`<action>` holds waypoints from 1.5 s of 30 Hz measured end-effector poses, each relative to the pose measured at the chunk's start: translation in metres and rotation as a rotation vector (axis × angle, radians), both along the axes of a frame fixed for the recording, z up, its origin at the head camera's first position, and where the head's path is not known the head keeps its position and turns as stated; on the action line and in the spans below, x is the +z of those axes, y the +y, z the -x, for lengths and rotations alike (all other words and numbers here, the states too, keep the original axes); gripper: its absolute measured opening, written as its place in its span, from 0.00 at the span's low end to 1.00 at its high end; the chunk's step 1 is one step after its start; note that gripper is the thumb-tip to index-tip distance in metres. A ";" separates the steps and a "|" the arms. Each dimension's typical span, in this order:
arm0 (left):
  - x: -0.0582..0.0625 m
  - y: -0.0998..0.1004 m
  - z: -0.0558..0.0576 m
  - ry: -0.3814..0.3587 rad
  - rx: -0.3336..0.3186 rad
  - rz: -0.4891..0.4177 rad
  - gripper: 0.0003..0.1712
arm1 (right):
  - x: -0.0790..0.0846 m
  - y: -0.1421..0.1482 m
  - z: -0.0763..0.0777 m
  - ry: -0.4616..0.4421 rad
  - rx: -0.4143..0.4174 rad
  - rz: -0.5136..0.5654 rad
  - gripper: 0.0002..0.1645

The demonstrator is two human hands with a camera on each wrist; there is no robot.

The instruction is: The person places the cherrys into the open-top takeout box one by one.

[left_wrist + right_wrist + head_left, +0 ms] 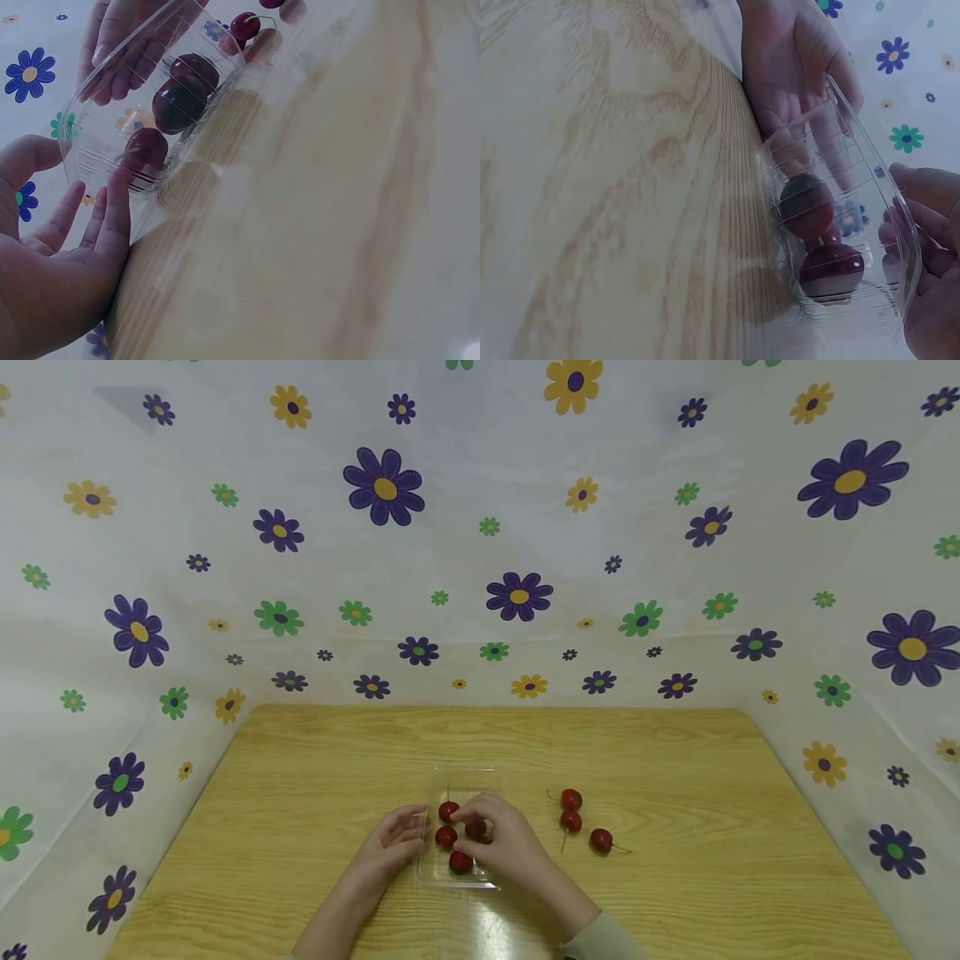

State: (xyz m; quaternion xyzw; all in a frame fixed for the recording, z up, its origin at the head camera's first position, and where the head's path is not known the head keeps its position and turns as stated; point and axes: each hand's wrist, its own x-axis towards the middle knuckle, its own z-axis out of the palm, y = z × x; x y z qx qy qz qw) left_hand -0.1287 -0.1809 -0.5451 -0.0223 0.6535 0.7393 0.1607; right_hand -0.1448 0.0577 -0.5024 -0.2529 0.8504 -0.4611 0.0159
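Observation:
A clear plastic container (480, 883) on the table holds several dark red cherries (446, 837), some with stems. My left hand (393, 842) is at its left side, fingers extended, fingertips right at the wall; the left wrist view shows the thumb near the rim. My right hand (510, 843) reaches over the container's right side. Its thumb and index finger are spread apart above the cherries, with one cherry (476, 828) showing in the gap between them. Through the clear wall in the right wrist view, the right hand's fingers (930, 225) appear beyond the rim, partly hidden.
To the right of the container, three loose cherries with stems lie on the wood-grain table (675, 777); the nearest to me is a single cherry (602, 841). A white flower-print sheet (465, 560) stands round the table's back and sides.

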 end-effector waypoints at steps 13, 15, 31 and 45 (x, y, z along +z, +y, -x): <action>-0.001 -0.001 -0.001 -0.004 0.011 0.003 0.38 | -0.001 0.016 0.003 0.017 -0.089 0.050 0.17; -0.001 -0.001 -0.001 -0.004 0.011 0.001 0.38 | -0.001 0.021 0.003 0.007 -0.105 0.070 0.17; -0.002 -0.002 0.000 -0.014 0.005 -0.017 0.39 | -0.006 0.064 0.003 0.027 -0.242 0.094 0.17; -0.001 -0.003 0.000 -0.009 0.002 -0.018 0.39 | -0.015 0.101 0.000 0.035 -0.298 0.135 0.17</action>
